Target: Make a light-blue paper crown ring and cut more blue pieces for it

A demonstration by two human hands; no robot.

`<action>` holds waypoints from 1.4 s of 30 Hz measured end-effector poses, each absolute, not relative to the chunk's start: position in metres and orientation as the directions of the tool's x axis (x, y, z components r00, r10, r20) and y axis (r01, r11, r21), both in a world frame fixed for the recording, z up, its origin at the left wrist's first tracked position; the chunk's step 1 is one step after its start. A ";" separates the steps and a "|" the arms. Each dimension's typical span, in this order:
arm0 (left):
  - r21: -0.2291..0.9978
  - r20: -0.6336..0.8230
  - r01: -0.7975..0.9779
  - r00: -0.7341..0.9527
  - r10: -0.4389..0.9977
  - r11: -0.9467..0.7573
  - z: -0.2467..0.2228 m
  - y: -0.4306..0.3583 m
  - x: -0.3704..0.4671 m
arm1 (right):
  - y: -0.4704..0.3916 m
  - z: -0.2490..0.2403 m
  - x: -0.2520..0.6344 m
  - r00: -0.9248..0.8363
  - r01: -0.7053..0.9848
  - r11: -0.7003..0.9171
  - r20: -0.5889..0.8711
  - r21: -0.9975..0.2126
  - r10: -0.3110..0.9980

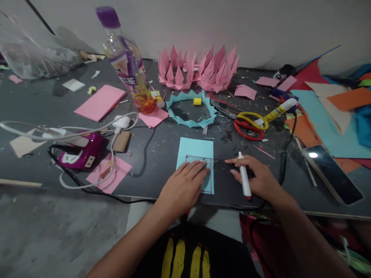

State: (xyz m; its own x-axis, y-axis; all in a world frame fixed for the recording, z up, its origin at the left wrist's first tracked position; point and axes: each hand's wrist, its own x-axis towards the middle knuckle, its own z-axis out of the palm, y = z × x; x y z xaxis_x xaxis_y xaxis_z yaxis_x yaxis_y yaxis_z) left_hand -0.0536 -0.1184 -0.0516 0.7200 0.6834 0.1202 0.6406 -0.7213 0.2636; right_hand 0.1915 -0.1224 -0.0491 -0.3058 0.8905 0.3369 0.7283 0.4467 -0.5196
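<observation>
A light blue paper sheet (197, 146) with dark and red ruled lines lies near the table's front edge. My left hand (187, 181) rests flat on it, fingers stretched out and pressing it down. What looks like a clear ruler (199, 158) runs along the fingertips, mostly covered. To the right of the sheet, my right hand (256, 175) holds a white marker (245, 178) between its fingers. The marker's red end points toward me, and the index finger stretches left toward the sheet.
Behind the sheet are a blue paper ring (171, 116), pink paper crown (176, 79), and red-and-yellow scissors (249, 133). A bottle (127, 65) and purple power adapter (84, 148) with cables stand left. A phone (333, 175) and coloured papers (319, 119) lie right.
</observation>
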 end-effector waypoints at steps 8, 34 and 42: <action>0.275 0.107 0.633 0.728 0.677 -0.724 -0.049 -0.117 -0.054 | -0.093 -0.031 0.155 -0.214 0.662 0.297 0.206 -0.688 0.955; 0.355 0.157 0.612 0.707 0.690 -0.707 -0.050 -0.117 -0.053 | -0.055 -0.037 0.107 -0.475 0.626 0.416 0.101 -0.660 0.874; 0.376 0.194 0.594 0.700 0.687 -0.711 -0.049 -0.117 -0.053 | -0.047 -0.038 0.098 -0.509 0.564 0.344 0.012 -0.751 0.861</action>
